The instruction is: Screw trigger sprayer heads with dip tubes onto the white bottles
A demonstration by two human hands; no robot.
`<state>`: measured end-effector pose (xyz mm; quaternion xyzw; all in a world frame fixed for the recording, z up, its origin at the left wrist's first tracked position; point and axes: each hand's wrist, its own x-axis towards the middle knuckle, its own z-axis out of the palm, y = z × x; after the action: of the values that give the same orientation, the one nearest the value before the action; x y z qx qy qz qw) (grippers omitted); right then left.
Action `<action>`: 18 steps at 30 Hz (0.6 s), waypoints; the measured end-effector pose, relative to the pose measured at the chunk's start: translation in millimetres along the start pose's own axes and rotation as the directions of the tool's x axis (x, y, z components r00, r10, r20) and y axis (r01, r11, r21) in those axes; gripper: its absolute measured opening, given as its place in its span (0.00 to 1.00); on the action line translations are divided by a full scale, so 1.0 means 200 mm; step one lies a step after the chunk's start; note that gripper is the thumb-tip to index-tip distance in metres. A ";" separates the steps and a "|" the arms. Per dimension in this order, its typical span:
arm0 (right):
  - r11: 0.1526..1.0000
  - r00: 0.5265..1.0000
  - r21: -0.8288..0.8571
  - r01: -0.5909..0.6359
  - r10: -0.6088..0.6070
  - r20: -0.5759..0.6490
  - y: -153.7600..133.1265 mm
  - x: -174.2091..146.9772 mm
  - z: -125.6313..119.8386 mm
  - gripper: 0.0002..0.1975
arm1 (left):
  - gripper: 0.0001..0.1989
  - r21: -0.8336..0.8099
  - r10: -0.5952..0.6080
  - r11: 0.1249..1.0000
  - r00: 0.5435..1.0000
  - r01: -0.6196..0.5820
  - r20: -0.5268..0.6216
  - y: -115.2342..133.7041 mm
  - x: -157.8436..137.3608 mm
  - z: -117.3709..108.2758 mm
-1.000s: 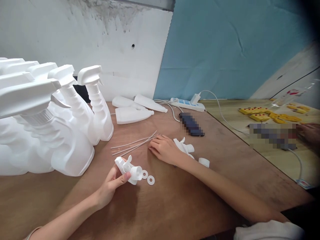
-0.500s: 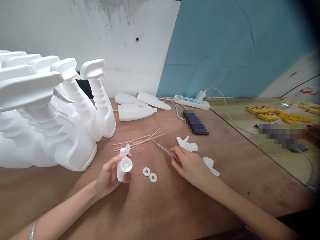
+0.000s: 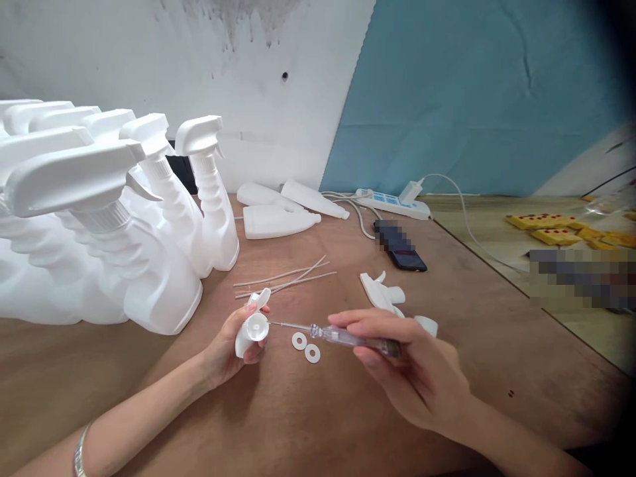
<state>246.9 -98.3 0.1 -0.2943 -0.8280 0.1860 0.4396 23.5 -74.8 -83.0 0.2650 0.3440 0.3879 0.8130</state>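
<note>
My left hand [image 3: 226, 351] is closed round a white trigger spray head [image 3: 244, 339], its round collar opening turned toward me. In my right hand [image 3: 417, 377] is a screwdriver [image 3: 342, 336] with a clear handle, held almost level. Its thin tip points left and reaches the rim of the collar; whether it touches, I cannot tell. Below the shaft two white ring washers [image 3: 312, 353] lie on the table. A second spray head [image 3: 380, 293] rests beyond my right hand, and another white piece [image 3: 426, 324] is partly hidden behind that hand.
Several white spray bottles [image 3: 163, 278] stand crowded at the left. Thin tubes [image 3: 285, 281] lie on the brown table [image 3: 298, 424]. Farther back are bottles without heads [image 3: 278, 222], a power strip [image 3: 392, 204] with cables and a phone [image 3: 400, 245]. Yellow parts [image 3: 541, 222] lie at the right.
My right hand has lifted the screwdriver off the table and turned it level, bringing its tip left to the spray head. My left hand keeps its hold. The view has shifted slightly.
</note>
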 end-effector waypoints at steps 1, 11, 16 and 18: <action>1.000 0.999 0.019 0.025 -0.026 0.033 0.00 0.00 0.02 0.14 | 0.13 0.001 0.000 1.000 1.000 0.000 -0.003 0.00 0.00 0.00; 0.794 0.828 -0.264 0.548 -0.561 0.031 0.07 -0.02 0.18 0.07 | 0.14 -0.003 0.003 1.000 1.000 -0.003 -0.005 0.01 0.01 0.02; 0.685 0.735 -0.342 0.643 -0.678 0.025 0.10 -0.05 0.26 0.07 | 0.15 0.051 0.024 0.998 0.999 -0.021 -0.042 -0.01 0.01 0.04; 0.677 0.747 -0.367 0.638 -0.660 0.081 0.12 -0.07 0.27 0.10 | 0.16 0.085 0.014 0.996 0.999 -0.009 -0.052 -0.02 0.01 0.04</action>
<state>215.5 -92.7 -52.5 -0.0643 -0.8846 -0.1508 0.4366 31.7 -77.3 -81.1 0.2912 0.3798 0.3844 0.7894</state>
